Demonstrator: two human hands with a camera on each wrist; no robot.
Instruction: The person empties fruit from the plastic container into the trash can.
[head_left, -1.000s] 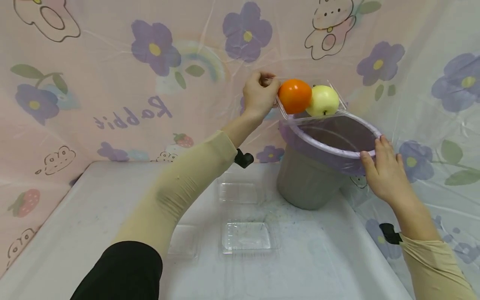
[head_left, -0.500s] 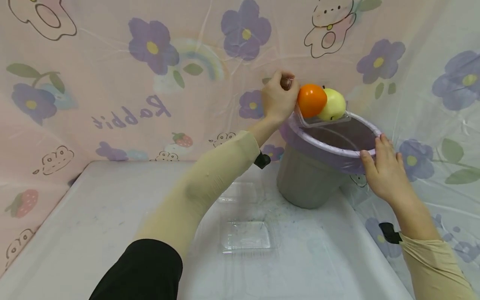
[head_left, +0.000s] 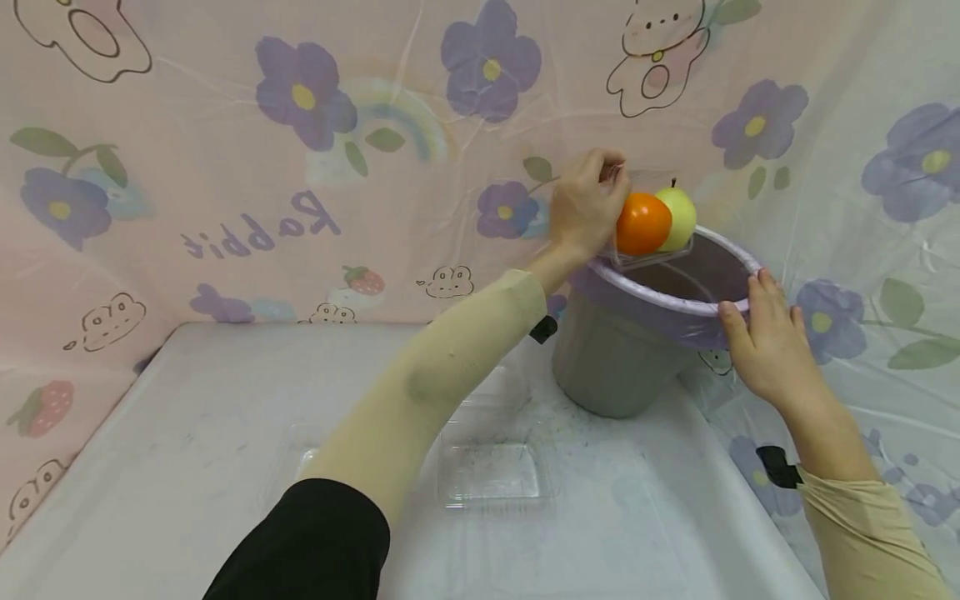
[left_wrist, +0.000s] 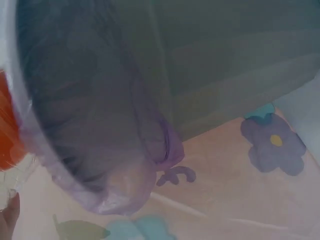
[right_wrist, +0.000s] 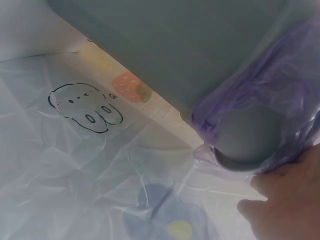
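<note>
My left hand (head_left: pixel 588 204) pinches the edge of a clear plastic container (head_left: pixel 652 260), its fingers curled at the top. Inside sit a smooth orange fruit (head_left: pixel 643 224) and a yellow-green apple (head_left: pixel 678 218) with a dark stem. The container hangs over the far left part of a grey trash bin (head_left: pixel 611 367), whose rim is wrapped by a purple bag (head_left: pixel 660 312). My right hand (head_left: pixel 772 346) rests on the bin's right rim with fairly straight fingers. In the left wrist view, only part of the orange fruit (left_wrist: pixel 7 125) and a fingertip (left_wrist: pixel 11 210) show at the left edge.
More clear plastic containers lie on the white-covered table (head_left: pixel 187 433): one in the middle (head_left: pixel 495 473), one behind it (head_left: pixel 498 387), one partly hidden by the left sleeve (head_left: pixel 300 454). Printed sheeting (head_left: pixel 420 208) hangs behind and to the right.
My left hand has moved right with the container and both fruits, from the bin's far left edge to over its opening. My right hand has stayed at the rim.
</note>
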